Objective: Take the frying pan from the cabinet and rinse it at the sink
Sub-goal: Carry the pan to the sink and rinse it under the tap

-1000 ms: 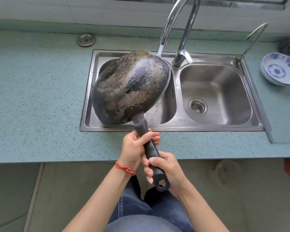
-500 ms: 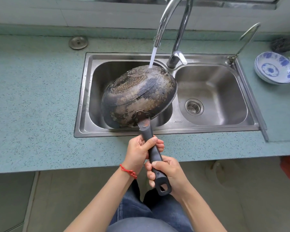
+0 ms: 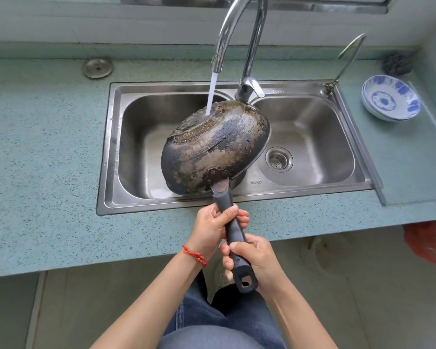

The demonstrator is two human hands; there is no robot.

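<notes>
Since half a second ago the frying pan (image 3: 215, 147) has swung a little toward 3 o'clock and tipped, so the water stream (image 3: 211, 94) that was falling just past its far rim now lands on the upturned underside near 11 o'clock of the pan. A second ago the pan sat higher and further toward 9 o'clock, hiding most of the left basin.

The pan is held bottom-up and tilted over the double sink (image 3: 360, 137), above the divider between the two basins, most of it over the left one. Its scorched, mottled underside faces the camera. The black handle (image 3: 233, 234) runs down toward 6 o'clock, out over the front edge of the speckled green surface (image 3: 43, 152).

The left hand (image 3: 213, 229) is wrapped closed around the upper part of the handle, thumb lying across it, with a red cord bracelet (image 3: 195, 255) on the wrist. The right hand (image 3: 252, 260) is closed around the lower part of the handle, just above the hanging hole at its end. The two hands sit just beside each other.

The tall curved faucet (image 3: 247, 46) rises at 12 o'clock behind the pan. The right basin's drain strainer (image 3: 278, 159) shows at 3 o'clock of the pan. A blue-and-white bowl (image 3: 390, 96) rests on the surface at 2 o'clock, well apart from the sink.
</notes>
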